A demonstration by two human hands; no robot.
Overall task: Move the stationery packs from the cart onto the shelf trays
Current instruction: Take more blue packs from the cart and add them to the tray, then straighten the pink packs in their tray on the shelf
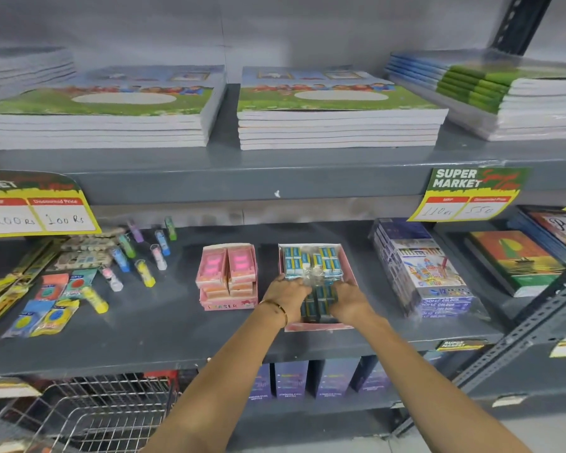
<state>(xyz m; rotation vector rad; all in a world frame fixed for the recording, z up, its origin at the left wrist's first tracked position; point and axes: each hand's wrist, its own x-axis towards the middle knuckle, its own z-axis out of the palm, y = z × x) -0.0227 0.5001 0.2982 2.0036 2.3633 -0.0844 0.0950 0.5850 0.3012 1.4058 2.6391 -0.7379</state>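
A pink cardboard tray (350, 271) on the middle shelf holds several small blue-and-teal stationery packs (311, 258). My left hand (286, 294) and my right hand (348, 297) both reach into the near half of that tray. Between them they grip a clear-wrapped bundle of blue packs (321, 297), which rests in the tray. A second pink tray marked "ERASER" (226, 304) stands just to the left with pink and orange packs in it. The wire cart (89, 416) shows at the bottom left, below the shelf; what it carries is hard to make out.
Loose glue sticks and blister packs (125, 266) lie on the shelf's left part. Colour-pencil boxes (422, 273) and books (517, 259) stand to the right. Notebook stacks (337, 112) fill the shelf above. Price signs (471, 194) hang from its edge. A slanted metal upright (523, 331) runs at the right.
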